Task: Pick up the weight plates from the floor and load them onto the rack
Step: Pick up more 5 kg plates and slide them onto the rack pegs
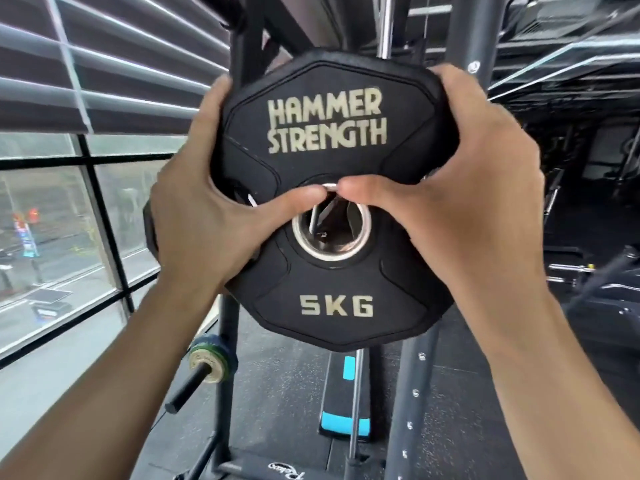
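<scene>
Holding the black twelve-sided rubber 5 kg weight plate up at centre frame, face toward me, lettering upright, flat face square to the camera. So its bore axis runs straight away from me, into the dark grey steel rack frame behind it.

Left hand grips the plate's left rim, fingers curled around the back edge, thumb laid across the face to the hub. Right hand mirrors it on the right rim, thumb also reaching in. Both thumb tips nearly touch just above the steel-lined centre hole. Both hands equally near; neither leads.

What matters: the hole versus the peg. Through the bore I see some metal, blurred, and can't tell whether a peg tip is lined up or already entering. My read: the push needs to go straight forward along the bore axis, thumbs clear of the ring first.

Lower left of frame: a black storage peg carrying small green-rimmed plates, pointing down-left.
</scene>
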Demonstrator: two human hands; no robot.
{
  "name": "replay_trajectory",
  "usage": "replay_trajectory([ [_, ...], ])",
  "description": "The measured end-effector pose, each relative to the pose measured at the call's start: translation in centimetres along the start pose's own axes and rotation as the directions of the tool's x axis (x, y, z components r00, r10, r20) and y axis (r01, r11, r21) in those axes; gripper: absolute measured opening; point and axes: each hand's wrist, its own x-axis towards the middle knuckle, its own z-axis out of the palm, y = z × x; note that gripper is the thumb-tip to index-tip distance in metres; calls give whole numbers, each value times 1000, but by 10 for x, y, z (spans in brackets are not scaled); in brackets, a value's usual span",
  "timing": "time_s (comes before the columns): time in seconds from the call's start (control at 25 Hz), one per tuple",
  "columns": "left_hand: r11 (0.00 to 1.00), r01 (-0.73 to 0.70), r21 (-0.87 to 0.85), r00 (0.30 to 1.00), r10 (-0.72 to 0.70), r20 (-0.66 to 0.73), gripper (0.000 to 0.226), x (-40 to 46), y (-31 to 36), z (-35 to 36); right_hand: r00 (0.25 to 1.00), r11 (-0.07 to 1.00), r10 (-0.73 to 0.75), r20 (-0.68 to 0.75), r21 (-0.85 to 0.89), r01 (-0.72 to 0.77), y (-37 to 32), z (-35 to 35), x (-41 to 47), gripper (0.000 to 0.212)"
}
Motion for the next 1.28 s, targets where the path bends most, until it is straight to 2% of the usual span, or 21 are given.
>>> replay_trajectory([
  [0.2, 999, 42, -22, 996, -40, 81, 115, -9, 12, 61, 986, 988, 155, 58, -33, -154, 53, -28, -1, 90],
  [0.28, 999, 42, -15, 993, -40, 114, 115, -17, 10, 80, 981, 983, 181, 72, -23, -180, 72, -27, -7, 90],
  [0.64, 997, 68, 46, 985, -75, 154, 105, -28, -13, 144, 970, 971, 215, 115, 78, -224, 152, 3, -7, 84],
  [0.8, 995, 72, 69, 973, -85, 214, 101, -16, -27, 164, 973, 964, 206, 105, 152, -221, 184, 25, 1, 82],
  [1.04, 982, 168, 91, 936, -188, 299, 82, 3, -53, 194, 980, 976, 178, 90, 111, -187, 216, 59, 21, 82],
  [1.16, 975, 216, 48, 906, -219, 362, 80, 10, -66, 209, 979, 974, 191, 79, 112, -199, 226, 68, 29, 80],
  [1.28, 972, 235, 27, 902, -228, 366, 78, 17, -72, 222, 974, 965, 212, 73, 138, -221, 235, 76, 36, 79],
])
